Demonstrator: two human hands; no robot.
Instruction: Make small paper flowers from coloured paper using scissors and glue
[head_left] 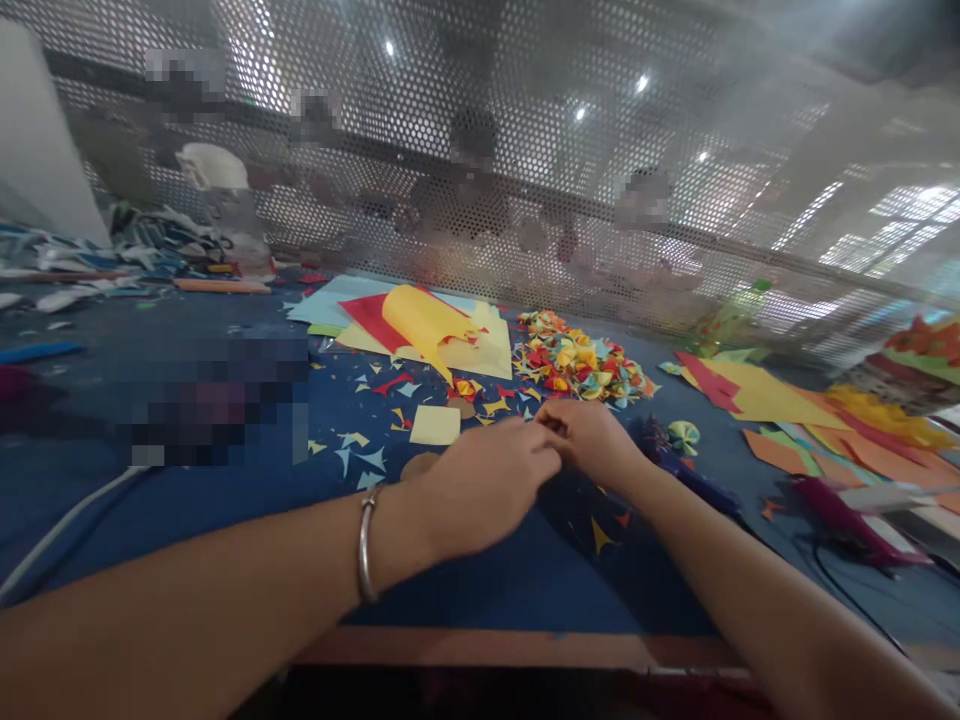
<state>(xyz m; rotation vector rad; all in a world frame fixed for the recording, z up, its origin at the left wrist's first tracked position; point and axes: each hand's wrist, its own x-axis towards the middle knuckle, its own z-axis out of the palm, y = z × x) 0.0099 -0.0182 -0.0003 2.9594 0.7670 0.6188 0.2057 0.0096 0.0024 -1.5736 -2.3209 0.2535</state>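
My left hand (491, 480), a silver bangle at its wrist, meets my right hand (589, 440) above the front part of the blue table. The fingers of both are curled and pressed together at the tips. What they hold, if anything, is hidden behind them. Just left of the fingertips lies a pale yellow paper square (436, 425). Beyond the hands rises a heap of small folded paper pieces (581, 360) in yellow, red, orange and pale blue. A rolled yellow sheet (420, 325) rests on a stack of coloured paper. Paper scraps (365, 460) are scattered around.
A dark blue corded tool (690, 475) lies beside my right forearm, with a magenta corded tool (855, 520) farther right. Coloured sheets (780, 395) and a green-capped bottle (731, 315) stand at the right. A perforated metal screen (420, 130) closes off the table's far side.
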